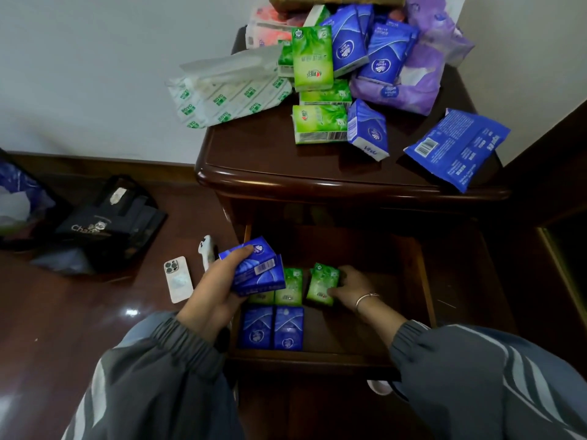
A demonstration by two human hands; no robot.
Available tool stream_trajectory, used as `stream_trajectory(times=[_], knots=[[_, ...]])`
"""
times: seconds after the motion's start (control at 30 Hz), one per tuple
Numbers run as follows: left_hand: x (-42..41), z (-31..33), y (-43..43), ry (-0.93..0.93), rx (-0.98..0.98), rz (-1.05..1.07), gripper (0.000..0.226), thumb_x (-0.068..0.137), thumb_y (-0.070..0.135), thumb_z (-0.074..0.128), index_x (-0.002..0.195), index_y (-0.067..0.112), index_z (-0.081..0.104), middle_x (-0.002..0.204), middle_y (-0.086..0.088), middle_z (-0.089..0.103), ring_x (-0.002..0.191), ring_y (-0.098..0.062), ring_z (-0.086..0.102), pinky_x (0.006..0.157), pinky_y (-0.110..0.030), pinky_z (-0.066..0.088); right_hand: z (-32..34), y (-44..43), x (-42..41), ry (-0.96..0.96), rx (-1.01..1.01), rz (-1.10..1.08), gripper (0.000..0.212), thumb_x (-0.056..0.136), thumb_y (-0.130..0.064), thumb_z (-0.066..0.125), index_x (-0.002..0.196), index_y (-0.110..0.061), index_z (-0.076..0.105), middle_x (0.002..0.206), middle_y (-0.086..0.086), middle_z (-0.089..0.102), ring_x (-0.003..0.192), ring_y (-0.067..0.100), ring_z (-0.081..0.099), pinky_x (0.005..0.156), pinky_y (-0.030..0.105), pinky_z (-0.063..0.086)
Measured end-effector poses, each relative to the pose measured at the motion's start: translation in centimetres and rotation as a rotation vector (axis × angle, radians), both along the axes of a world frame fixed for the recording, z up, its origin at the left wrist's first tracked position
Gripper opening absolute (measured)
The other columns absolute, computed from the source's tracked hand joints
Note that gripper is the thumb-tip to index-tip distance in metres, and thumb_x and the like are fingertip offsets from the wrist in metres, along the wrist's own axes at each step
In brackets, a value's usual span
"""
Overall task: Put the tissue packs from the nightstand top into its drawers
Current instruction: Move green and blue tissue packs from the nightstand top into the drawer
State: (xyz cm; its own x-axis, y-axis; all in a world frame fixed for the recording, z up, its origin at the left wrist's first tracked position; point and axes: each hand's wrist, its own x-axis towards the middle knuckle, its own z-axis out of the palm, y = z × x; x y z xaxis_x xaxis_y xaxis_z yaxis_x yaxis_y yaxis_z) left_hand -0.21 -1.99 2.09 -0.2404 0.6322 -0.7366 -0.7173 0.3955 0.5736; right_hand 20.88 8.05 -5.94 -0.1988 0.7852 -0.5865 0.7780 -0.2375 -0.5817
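Dark glossy floor [63, 312] and a plain white wall [95, 74] framed a dark wood nightstand [254, 160], its drawer [381, 249] pulled open.

Left hand [209, 293] gripped two small blue packs [257, 268], stacked, just over the drawer's left side. Right hand [352, 287], w/ a thin bracelet [365, 300] at the wrist, had fingers curled on a green pack [322, 284] resting on the drawer bottom. Just left of it lay more green packs [290, 285], partly hidden by the held ones. Two blue packs [271, 327] lay side by side, touching, nearer the person.

On the top, a loose pile of green and blue packs [333, 65] sat toward the back, a purple soft pack [422, 71] at its right. A white-and-green pack [228, 90] hung over the left edge and a flat blue pack [457, 147] overhung the front right corner.

On the floor, left of the drawer: a phone [178, 279], cameras up, and further left a black bag [108, 223].
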Motion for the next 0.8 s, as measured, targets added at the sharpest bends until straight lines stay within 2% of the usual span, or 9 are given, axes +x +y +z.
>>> stream_trajectory(times=[0.13,0.2,0.27,0.33,0.5,0.6,0.67,0.73,0.8], knots=[[0.2,0.1,0.3,0.000,0.016,-0.029,0.037,0.085,0.022,0.066,0.119,0.006,0.060,0.097,-0.014,0.072,0.071,-0.022,0.072,0.062,-0.033,0.059,0.0,-0.8,-0.7,0.122,-0.018,0.051,0.071,0.082,0.008,0.060,0.144,-0.003,0.027,0.138,0.017,0.048,0.125,0.026,0.049,0.085,0.015,0.039],[0.1,0.1,0.2,-0.002,0.013,-0.032,0.035,0.085,0.022,0.066,0.116,0.007,0.061,0.093,-0.014,0.073,0.069,-0.021,0.072,0.061,-0.033,0.059,-0.1,-1.1,-0.9,0.173,-0.059,0.014,0.072,0.084,0.009,0.057,0.146,-0.004,0.023,0.141,0.017,0.045,0.127,0.027,0.047,0.085,0.022,0.043],[0.0,0.1,0.2,-0.009,0.020,-0.036,0.034,0.084,0.022,0.067,0.114,0.007,0.062,0.092,-0.013,0.074,0.070,-0.022,0.073,0.062,-0.034,0.060,-0.2,-1.1,-0.8,0.181,-0.139,-0.031,0.061,0.087,0.007,0.054,0.143,-0.004,0.031,0.138,0.018,0.047,0.123,0.032,0.050,0.069,0.029,0.050],[-0.1,0.1,0.2,-0.005,0.027,-0.045,0.031,0.084,0.022,0.068,0.111,0.008,0.063,0.091,-0.013,0.075,0.071,-0.023,0.073,0.064,-0.035,0.060,-0.4,-1.3,-0.7,0.132,-0.205,-0.028,0.051,0.090,0.002,0.052,0.138,-0.008,0.038,0.135,0.017,0.050,0.119,0.035,0.053,0.054,0.022,0.047],[0.3,0.4,0.3,0.012,0.043,-0.104,0.028,0.083,0.020,0.069,0.107,0.008,0.063,0.089,-0.014,0.076,0.072,-0.023,0.074,0.057,-0.033,0.059,-1.2,-1.6,-0.9,0.093,-0.126,0.036,0.040,0.092,-0.004,0.053,0.131,-0.004,0.046,0.128,0.018,0.056,0.112,0.036,0.057,0.043,0.012,0.045],[0.8,0.7,0.2,0.022,0.035,-0.129,0.028,0.083,0.017,0.069,0.108,0.007,0.062,0.085,-0.014,0.075,0.070,-0.024,0.074,0.053,-0.030,0.057,-1.3,-1.3,-0.7,0.077,-0.021,0.122,0.037,0.091,-0.008,0.056,0.127,-0.003,0.051,0.127,0.017,0.059,0.113,0.031,0.057,0.058,0.011,0.047],[1.0,0.8,0.1,0.033,0.022,-0.133,0.031,0.082,0.016,0.070,0.110,0.007,0.061,0.084,-0.014,0.076,0.068,-0.023,0.074,0.052,-0.029,0.056,-1.1,-1.0,-0.6,0.051,-0.024,0.165,0.040,0.090,-0.011,0.058,0.128,-0.003,0.051,0.130,0.016,0.057,0.117,0.028,0.055,0.084,0.024,0.049],[1.0,0.9,-0.1,0.037,0.016,-0.137,0.032,0.082,0.017,0.070,0.111,0.008,0.060,0.082,-0.013,0.076,0.067,-0.023,0.074,0.051,-0.029,0.056,-0.7,-0.4,-0.6,-0.012,0.002,0.189,0.053,0.087,-0.015,0.063,0.135,-0.006,0.043,0.137,0.014,0.051,0.123,0.028,0.050,0.101,0.031,0.041],[0.9,0.8,-0.1,0.040,0.013,-0.139,0.031,0.083,0.017,0.070,0.110,0.008,0.059,0.081,-0.012,0.076,0.066,-0.022,0.074,0.051,-0.028,0.056,-0.1,0.7,-0.7,-0.098,0.137,0.239,0.071,0.083,-0.020,0.067,0.144,-0.014,0.031,0.143,0.011,0.044,0.129,0.027,0.045,0.103,0.030,0.036]])
